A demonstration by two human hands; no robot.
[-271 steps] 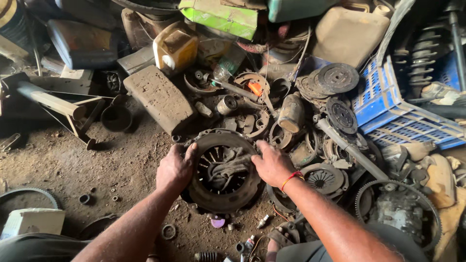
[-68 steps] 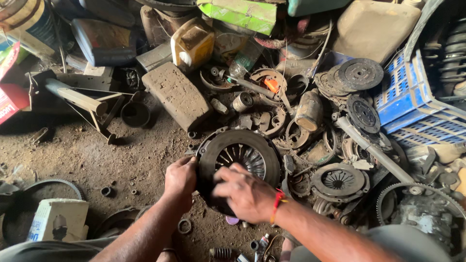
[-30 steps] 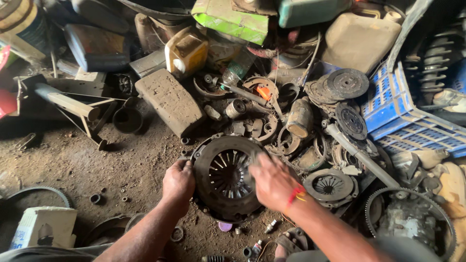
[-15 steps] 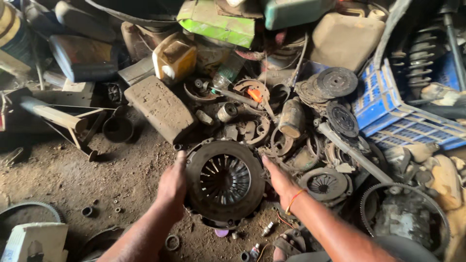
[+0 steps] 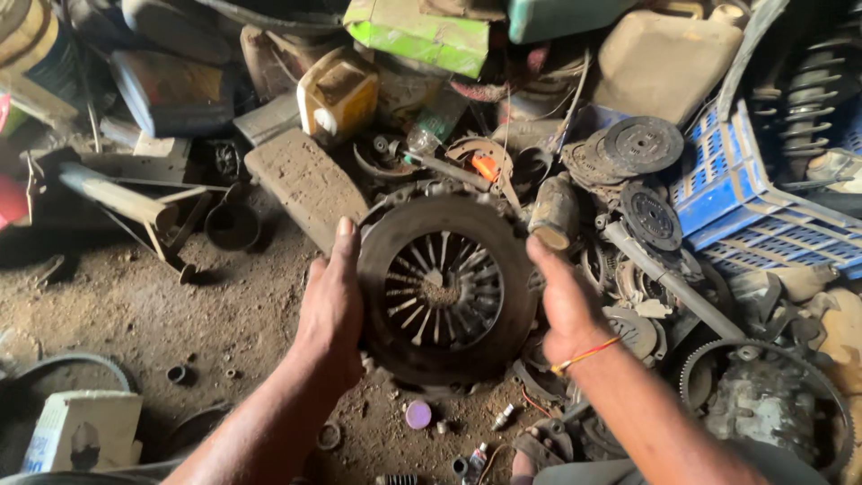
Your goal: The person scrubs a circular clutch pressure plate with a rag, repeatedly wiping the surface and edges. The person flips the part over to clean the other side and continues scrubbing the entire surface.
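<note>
Two bare hands of yours gripped a round, rusty metal clutch cover with radial spring fingers (image 5: 444, 289), lifted a little above the dusty earthen floor (image 5: 135, 305) at the middle of the view. Your left hand (image 5: 332, 310) clasped its left rim, fingers pointing up and away from you. Your right hand (image 5: 566, 301), with a red and yellow thread (image 5: 584, 356) at the wrist, pressed flat against its right rim. Behind the cover lay a dirt-caked rectangular block (image 5: 305, 184), a yellow plastic jug (image 5: 339, 94) and dark round friction discs (image 5: 642, 144). A blue slatted plastic crate (image 5: 745, 193) stood to the right. A small purple cap (image 5: 417, 414) lay on the floor just below the cover
</note>
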